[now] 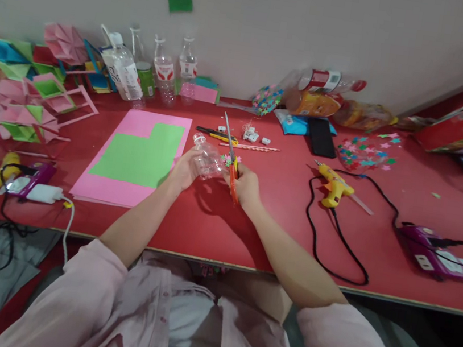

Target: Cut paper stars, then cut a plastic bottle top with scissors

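Note:
My left hand (183,170) is closed around a small clear plastic bottle (207,160), held on its side just above the red table (276,226). My right hand (246,186) grips orange-handled scissors (230,159). Their long blades point up and away, past the bottle's right end. A small green and pink paper bit sits by the bottle where the scissors meet it.
Pink and green paper sheets (135,154) lie left of my hands. A yellow glue gun (334,185) with a black cord lies to the right, and purple power strips (431,254) sit at both sides. Bottles (163,75), folded paper shapes (33,82) and a phone (321,137) line the back.

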Demonstrator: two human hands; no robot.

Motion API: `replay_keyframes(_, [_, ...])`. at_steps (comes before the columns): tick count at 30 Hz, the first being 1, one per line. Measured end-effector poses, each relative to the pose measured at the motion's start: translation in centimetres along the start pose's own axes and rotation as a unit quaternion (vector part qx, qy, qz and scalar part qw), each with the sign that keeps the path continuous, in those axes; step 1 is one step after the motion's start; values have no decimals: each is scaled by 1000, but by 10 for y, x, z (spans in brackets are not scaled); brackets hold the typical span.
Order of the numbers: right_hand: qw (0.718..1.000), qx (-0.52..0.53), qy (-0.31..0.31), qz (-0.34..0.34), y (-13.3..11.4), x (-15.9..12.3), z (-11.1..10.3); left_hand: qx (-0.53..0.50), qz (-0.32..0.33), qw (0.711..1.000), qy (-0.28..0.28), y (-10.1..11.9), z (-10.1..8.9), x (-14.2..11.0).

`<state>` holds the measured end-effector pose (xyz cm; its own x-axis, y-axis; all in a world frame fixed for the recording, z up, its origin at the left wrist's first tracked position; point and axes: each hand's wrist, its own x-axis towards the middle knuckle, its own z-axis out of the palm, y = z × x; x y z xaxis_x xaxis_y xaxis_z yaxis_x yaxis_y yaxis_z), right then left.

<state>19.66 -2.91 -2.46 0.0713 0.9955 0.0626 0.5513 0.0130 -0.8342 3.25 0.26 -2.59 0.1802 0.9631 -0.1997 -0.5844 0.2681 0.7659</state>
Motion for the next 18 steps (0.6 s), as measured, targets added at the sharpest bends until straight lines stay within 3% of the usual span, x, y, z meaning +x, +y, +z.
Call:
replay_keyframes(7, [999, -38, -16, -21, -6, -4, -2, 4, -15, 1000, 5, -2, 4, -1])
replay_keyframes(11, [991, -123, -15, -58, -6, -6, -3, 18, -28, 999, 13, -3, 3, 0])
replay_keyframes(15, [975, -201, -15, -96, -3, -4, -2, 33, -1, 999, -20, -3, 2, -2])
replay_keyframes(18, [968, -229, -17, -105, -3, -5, -1, 47, 20, 999, -12, -4, 3, -4])
